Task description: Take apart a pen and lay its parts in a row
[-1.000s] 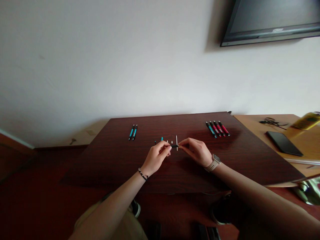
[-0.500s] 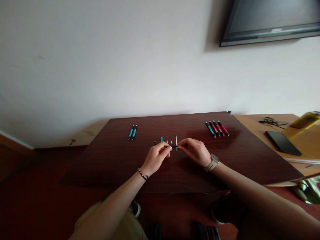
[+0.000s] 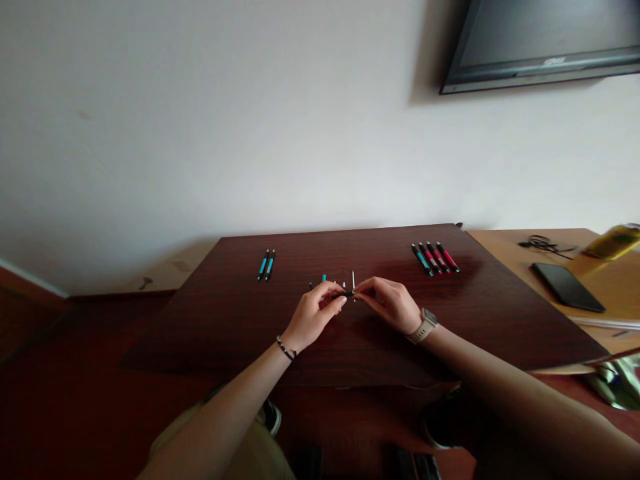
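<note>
- Since both hands meet on one tiny black pen part, keep it low over the dark table, loose bits lying just beyond the fingertips.
- Left hand: fingers narrow, pinching the part's left end; I'd hold that steady.
- Right hand: fingertips pinched on the right end, so twist gently there.

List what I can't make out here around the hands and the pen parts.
- Small black part, head view: pinched between left hand and right hand; fingertips cover its ends, so its shape is unclear.
- Loose pieces behind the hands: too small to identify.
- Television: cut off by the top edge.
</note>
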Demonstrator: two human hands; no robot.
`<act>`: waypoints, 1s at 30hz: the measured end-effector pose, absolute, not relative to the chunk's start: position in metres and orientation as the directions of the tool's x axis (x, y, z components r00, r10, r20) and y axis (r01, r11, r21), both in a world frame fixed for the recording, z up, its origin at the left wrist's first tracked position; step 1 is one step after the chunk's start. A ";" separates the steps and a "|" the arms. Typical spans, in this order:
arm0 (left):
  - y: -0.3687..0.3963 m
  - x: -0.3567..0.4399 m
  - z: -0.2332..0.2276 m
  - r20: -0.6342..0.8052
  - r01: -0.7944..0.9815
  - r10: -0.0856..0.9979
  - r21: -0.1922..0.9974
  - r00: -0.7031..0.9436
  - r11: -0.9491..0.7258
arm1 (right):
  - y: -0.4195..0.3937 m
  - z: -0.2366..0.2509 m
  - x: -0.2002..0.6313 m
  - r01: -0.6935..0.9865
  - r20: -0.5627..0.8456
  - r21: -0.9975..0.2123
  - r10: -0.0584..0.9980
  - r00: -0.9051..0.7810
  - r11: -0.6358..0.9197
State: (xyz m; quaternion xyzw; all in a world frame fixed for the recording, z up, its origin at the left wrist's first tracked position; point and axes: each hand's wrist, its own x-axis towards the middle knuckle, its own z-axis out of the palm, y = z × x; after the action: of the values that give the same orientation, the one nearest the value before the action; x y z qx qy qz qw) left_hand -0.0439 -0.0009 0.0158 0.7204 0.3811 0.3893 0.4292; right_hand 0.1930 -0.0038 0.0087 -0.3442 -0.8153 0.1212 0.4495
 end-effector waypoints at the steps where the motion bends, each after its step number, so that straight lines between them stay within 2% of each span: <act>1: -0.001 -0.044 0.016 0.235 0.224 0.885 0.912 0.401 -0.344 | -0.004 0.009 0.193 0.454 0.650 -0.508 0.672 -0.355 0.732; 23: -0.003 -0.046 0.023 0.262 0.273 0.875 0.880 0.407 -0.390 | -0.006 0.013 0.194 0.447 0.635 -0.500 0.665 -0.392 0.741; 30: -0.002 -0.046 0.021 0.263 0.273 0.882 0.882 0.390 -0.383 | 0.004 0.014 0.205 0.481 0.586 -0.503 0.693 -0.420 0.717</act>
State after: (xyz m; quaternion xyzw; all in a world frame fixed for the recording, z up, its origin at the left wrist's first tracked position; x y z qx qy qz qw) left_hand -0.0462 -0.0017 0.0209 0.7356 0.3928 0.3881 0.3925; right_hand 0.2048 0.0038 0.0138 -0.3527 -0.8326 0.1300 0.4068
